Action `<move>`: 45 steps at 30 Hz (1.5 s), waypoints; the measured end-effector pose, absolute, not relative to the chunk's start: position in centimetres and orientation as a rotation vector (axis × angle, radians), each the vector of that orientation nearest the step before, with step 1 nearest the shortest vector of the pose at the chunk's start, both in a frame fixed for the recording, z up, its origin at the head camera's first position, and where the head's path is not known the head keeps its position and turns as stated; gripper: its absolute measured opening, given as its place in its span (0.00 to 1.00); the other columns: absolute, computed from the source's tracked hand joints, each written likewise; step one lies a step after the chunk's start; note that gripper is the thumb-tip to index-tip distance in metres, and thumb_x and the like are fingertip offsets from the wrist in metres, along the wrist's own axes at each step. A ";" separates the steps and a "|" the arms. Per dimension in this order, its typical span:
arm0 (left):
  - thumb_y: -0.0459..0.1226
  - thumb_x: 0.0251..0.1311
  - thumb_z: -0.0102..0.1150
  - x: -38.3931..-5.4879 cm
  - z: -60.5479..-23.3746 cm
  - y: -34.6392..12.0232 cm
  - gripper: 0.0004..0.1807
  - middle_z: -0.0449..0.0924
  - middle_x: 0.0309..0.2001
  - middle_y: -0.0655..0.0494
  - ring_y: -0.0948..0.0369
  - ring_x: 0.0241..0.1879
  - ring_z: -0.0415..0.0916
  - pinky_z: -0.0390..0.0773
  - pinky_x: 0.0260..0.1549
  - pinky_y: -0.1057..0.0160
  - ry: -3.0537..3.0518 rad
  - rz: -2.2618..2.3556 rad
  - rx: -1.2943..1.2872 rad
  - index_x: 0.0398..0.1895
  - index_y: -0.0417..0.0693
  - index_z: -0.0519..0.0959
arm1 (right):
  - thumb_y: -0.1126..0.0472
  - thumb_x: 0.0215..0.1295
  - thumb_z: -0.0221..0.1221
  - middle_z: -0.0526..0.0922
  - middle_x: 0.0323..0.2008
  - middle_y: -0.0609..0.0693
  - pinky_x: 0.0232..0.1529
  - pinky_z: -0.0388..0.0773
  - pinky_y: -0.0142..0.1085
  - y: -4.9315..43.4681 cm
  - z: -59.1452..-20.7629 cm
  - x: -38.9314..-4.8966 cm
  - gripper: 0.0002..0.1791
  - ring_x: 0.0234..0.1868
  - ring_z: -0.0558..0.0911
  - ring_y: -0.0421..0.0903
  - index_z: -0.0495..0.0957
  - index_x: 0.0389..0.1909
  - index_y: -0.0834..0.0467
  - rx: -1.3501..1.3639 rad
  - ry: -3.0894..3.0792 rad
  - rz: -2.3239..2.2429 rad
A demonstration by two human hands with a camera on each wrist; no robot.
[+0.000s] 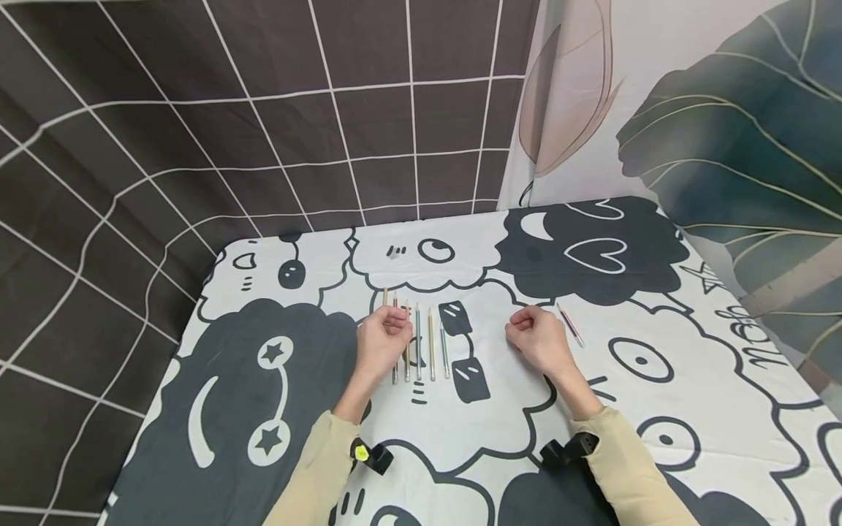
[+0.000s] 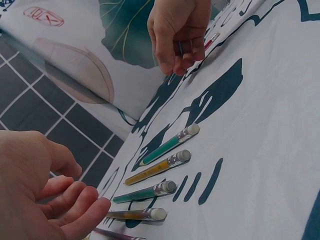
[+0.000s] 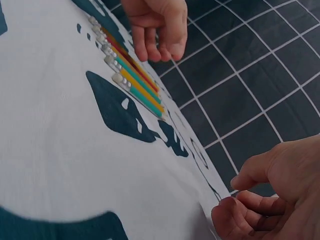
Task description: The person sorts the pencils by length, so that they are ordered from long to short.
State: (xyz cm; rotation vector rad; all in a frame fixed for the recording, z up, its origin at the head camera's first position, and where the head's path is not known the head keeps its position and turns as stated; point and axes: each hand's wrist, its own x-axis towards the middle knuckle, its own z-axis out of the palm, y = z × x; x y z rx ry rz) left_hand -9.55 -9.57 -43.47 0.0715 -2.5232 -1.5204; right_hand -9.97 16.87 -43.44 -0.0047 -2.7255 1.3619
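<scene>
Several pencils with white erasers lie side by side on the patterned cloth: a short green pencil, a yellow pencil, a longer green pencil, and others partly covered by my left hand in the head view. That hand hovers over the left end of the row, fingers loosely bent and holding nothing. My right hand is also loosely curled with nothing in it, above the cloth right of the row. Just beyond it lies a red pencil, apart from the others.
A white and dark cartoon-print cloth covers the table. Behind it hangs a dark grid-patterned curtain, with a leaf-print curtain at the right. Black wrist cameras are strapped at both sleeves.
</scene>
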 end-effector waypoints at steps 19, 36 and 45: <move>0.29 0.53 0.65 -9.4 -43.2 -10.0 0.04 0.82 0.29 0.54 0.56 0.31 0.79 0.77 0.35 0.58 -2.504 -1.533 0.104 0.33 0.41 0.82 | 0.69 0.56 0.59 0.82 0.24 0.54 0.30 0.72 0.38 20.2 -43.4 -10.3 0.07 0.25 0.79 0.48 0.81 0.33 0.68 -0.041 -2.703 1.169; 0.28 0.54 0.62 -9.5 -42.9 -10.6 0.08 0.83 0.31 0.52 0.54 0.33 0.80 0.77 0.36 0.58 -2.481 -1.564 0.091 0.37 0.35 0.82 | 0.67 0.55 0.59 0.83 0.26 0.60 0.32 0.71 0.48 23.6 -43.3 -10.9 0.09 0.30 0.81 0.61 0.79 0.35 0.70 -0.135 -2.696 1.002; 0.29 0.54 0.63 -9.5 -43.0 -10.6 0.08 0.82 0.31 0.53 0.54 0.33 0.80 0.76 0.35 0.57 -2.495 -1.575 0.113 0.38 0.36 0.83 | 0.68 0.55 0.62 0.81 0.28 0.62 0.28 0.68 0.44 24.3 -43.8 -11.1 0.11 0.28 0.79 0.58 0.78 0.37 0.72 -0.163 -2.731 0.966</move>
